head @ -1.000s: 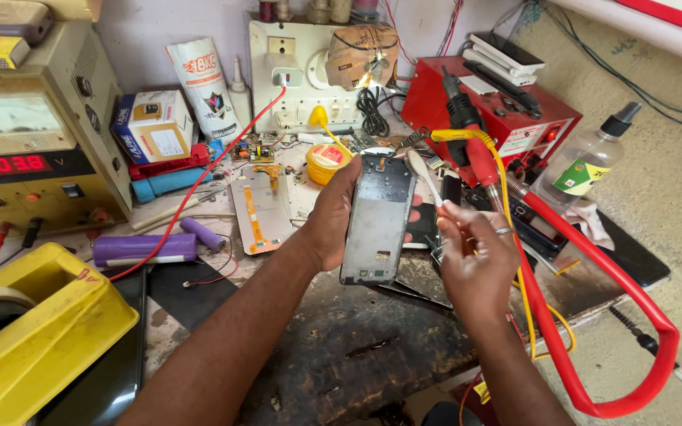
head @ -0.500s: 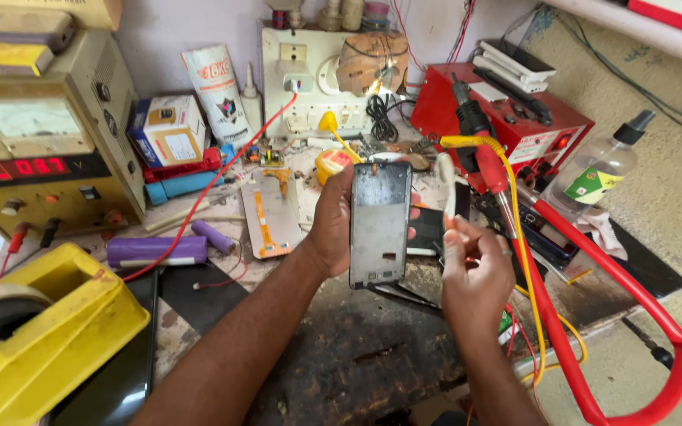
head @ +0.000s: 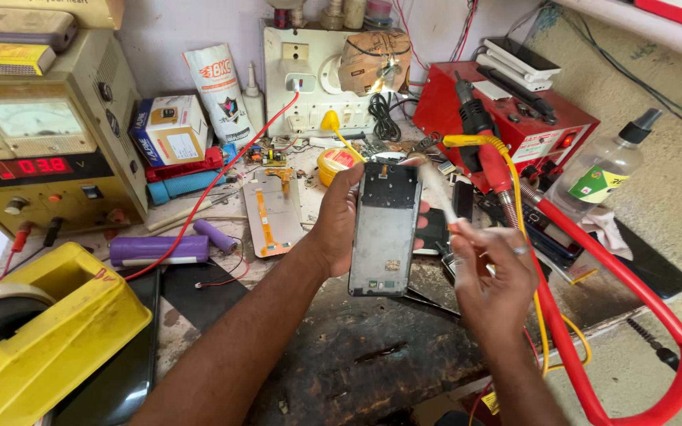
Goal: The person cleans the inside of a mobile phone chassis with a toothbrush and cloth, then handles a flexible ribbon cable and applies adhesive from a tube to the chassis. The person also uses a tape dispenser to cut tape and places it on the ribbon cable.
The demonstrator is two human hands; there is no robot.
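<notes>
phone frame (head: 384, 229) is gripped upright in the left hand (head: 337, 225), small brush (head: 436, 189) pinched by right hand (head: 492, 276) fingers at its top

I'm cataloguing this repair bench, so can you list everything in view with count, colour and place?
phone frame: one, grey, held upright mid-bench
brush: one, white, tip at the frame's top
power supply: one, beige, far left
tape dispenser: one, yellow, lower left
purple cylinders: two, left of centre
socket board: one, white, back wall
red station: one, back right
spray bottle: one, clear, right
left hand: grips the frame
right hand: holds the brush
</notes>
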